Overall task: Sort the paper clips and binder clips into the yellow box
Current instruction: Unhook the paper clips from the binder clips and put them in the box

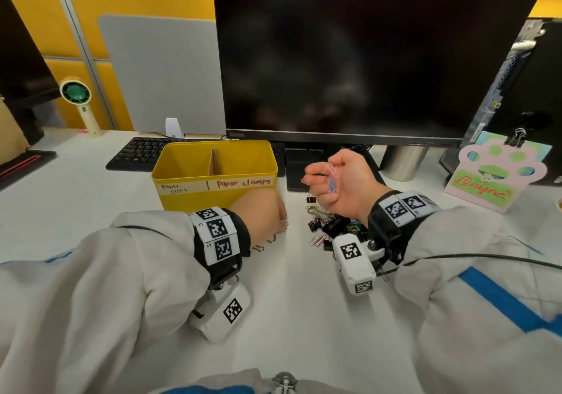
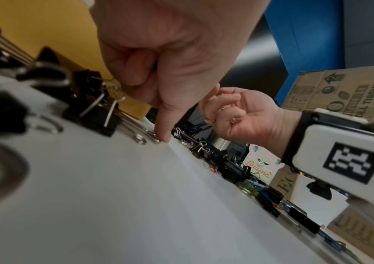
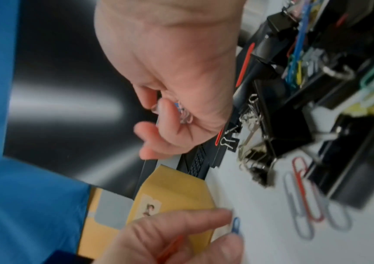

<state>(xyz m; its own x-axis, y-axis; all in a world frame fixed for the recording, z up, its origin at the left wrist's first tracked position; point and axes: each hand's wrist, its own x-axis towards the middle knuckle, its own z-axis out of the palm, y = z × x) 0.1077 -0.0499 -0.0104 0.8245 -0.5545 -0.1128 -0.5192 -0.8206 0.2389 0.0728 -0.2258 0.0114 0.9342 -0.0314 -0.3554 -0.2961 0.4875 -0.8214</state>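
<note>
The yellow box (image 1: pixel 185 202) stands mid-table, split by a cardboard divider, with labels "paper clips" on the left and "paper clamps" on the right. My left hand (image 1: pixel 273 214) is down on the table in front of the box. Its fingers are curled, a red paper clip (image 3: pixel 170 250) shows between them, and one fingertip (image 2: pixel 163 137) presses beside a blue clip (image 3: pixel 235 225). My right hand (image 1: pixel 322 180) is raised right of the box and grips blue and pink paper clips (image 1: pixel 332 182) in curled fingers. Below it lies the pile of black binder clips and coloured paper clips (image 1: pixel 328 226).
A dark monitor (image 1: pixel 349 58) stands behind the box, with a black keyboard (image 1: pixel 137 153) to its left. A paw-shaped name card (image 1: pixel 498 177) and a metal cup (image 1: pixel 401 162) stand at the right, and a hand-held fan (image 1: pixel 79 101) at the back left. Loose binder clips (image 2: pixel 95 107) lie by my left hand.
</note>
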